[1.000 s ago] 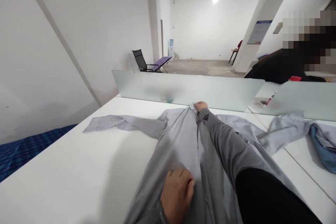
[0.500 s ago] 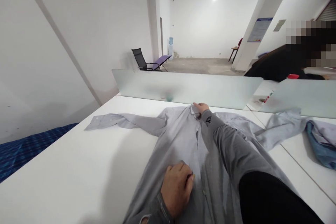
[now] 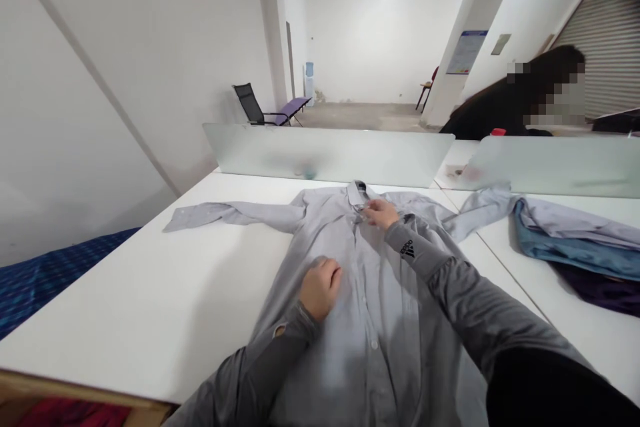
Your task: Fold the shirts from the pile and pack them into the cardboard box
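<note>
A grey button-up shirt (image 3: 330, 240) lies front side up on the white table (image 3: 210, 307), its collar at the far end and one sleeve stretched out to the left. Just below the collar, my right hand (image 3: 381, 213) pinches the front edge of the shirt. My left hand (image 3: 321, 288) is curled into a loose fist over the left half of the shirt's front, with no cloth visible in it; its fingertips are hidden. Between and below the hands runs the shirt's button front.
Folded clothes (image 3: 575, 233) in grey, blue and dark purple are stacked at the right. Frosted glass dividers (image 3: 325, 153) stand along the table's far edge. Behind them a person in black (image 3: 500, 100) leans forward. A box with red cloth (image 3: 75, 411) shows at bottom left.
My right hand has moved from the collar down to the front edge just below it. My left hand has shifted up the shirt, still curled. The view has turned somewhat right.
</note>
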Action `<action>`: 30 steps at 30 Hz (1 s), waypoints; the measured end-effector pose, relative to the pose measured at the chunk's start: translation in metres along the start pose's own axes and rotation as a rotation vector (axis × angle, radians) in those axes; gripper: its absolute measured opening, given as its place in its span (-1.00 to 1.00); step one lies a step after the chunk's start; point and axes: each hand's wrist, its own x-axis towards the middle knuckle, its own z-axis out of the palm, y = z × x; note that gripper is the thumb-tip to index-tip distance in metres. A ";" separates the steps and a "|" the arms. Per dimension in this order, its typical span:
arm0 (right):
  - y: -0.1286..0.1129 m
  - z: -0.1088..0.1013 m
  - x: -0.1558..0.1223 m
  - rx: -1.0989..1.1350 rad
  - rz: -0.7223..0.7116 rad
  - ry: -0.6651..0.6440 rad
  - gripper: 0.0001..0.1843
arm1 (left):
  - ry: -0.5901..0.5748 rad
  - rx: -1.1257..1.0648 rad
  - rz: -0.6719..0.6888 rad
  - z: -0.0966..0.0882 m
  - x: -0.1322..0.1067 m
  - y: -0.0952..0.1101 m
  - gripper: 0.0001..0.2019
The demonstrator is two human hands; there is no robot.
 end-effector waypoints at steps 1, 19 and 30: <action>0.003 0.000 -0.018 -0.003 0.026 -0.068 -0.81 | 0.022 -0.002 -0.001 -0.002 0.001 -0.001 -0.79; 0.053 -0.010 -0.279 0.164 0.003 -0.667 -0.76 | 0.046 0.135 -0.057 -0.005 0.003 -0.011 -0.87; 0.080 -0.008 -0.302 0.166 0.061 -0.625 -0.65 | 0.061 0.236 0.047 -0.035 0.030 -0.026 -0.87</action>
